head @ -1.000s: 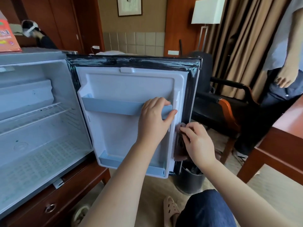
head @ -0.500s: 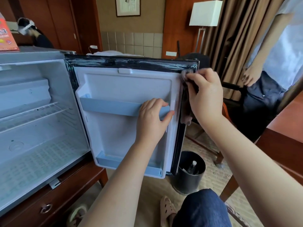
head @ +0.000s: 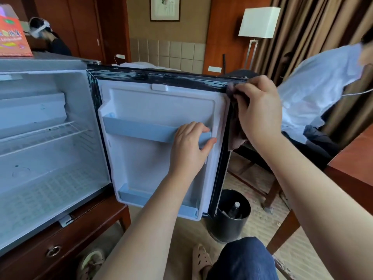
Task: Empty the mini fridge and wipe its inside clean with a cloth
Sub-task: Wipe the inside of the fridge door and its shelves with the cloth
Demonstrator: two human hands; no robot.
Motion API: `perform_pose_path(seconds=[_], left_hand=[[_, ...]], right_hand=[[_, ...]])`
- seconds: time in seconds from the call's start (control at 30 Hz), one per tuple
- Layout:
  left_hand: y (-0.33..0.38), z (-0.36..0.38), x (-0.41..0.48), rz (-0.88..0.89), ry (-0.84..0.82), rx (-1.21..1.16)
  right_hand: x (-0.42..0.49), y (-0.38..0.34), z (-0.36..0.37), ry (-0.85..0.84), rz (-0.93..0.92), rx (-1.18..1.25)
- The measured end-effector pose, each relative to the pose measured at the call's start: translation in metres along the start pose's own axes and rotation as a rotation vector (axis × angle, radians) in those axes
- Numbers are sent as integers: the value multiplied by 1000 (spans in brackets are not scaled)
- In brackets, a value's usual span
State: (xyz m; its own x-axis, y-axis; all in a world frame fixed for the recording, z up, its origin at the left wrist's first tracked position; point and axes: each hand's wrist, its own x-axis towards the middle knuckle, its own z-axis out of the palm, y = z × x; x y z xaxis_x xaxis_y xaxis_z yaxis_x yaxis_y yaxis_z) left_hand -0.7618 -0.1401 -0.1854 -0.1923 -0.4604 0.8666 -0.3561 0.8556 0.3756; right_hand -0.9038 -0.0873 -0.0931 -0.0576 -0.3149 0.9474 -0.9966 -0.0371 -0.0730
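Note:
The mini fridge (head: 40,81) stands open at the left, its white inside bare except for a wire shelf (head: 40,136). Its door (head: 157,110) swings out to the right, with a black seal round a white liner. My left hand (head: 191,146) grips the upper door shelf rail (head: 137,130) near its right end. My right hand (head: 256,110) pinches a brownish cloth (head: 236,140) against the door's top right corner; the cloth hangs down along the door's right edge.
A black waste bin (head: 228,225) with a bottle in it stands below the door's corner. A wooden table (head: 355,166) is at the right, and a person in a light shirt (head: 314,93) leans over a chair behind. An orange box (head: 12,37) lies on the fridge top.
My right hand with the cloth moved up the door's right edge from its middle to the top right corner. My left hand stayed on the shelf rail. The person at the right has bent down.

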Motion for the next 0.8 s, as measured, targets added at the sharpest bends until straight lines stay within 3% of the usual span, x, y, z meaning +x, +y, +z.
perform_pose_path(seconds=[0.13, 0.37, 0.57, 0.8], left_hand=[[-1, 1, 0, 2, 7, 7], [-2, 4, 3, 13, 4, 35], [-2, 3, 2, 11, -11, 17], [-2, -1, -1, 7, -4, 15]], right_hand=[[-24, 2, 10, 44, 69, 43], [-93, 12, 17, -241, 54, 39], [1, 10, -2, 129, 110, 84], [-9, 13, -1, 80, 109, 221]])
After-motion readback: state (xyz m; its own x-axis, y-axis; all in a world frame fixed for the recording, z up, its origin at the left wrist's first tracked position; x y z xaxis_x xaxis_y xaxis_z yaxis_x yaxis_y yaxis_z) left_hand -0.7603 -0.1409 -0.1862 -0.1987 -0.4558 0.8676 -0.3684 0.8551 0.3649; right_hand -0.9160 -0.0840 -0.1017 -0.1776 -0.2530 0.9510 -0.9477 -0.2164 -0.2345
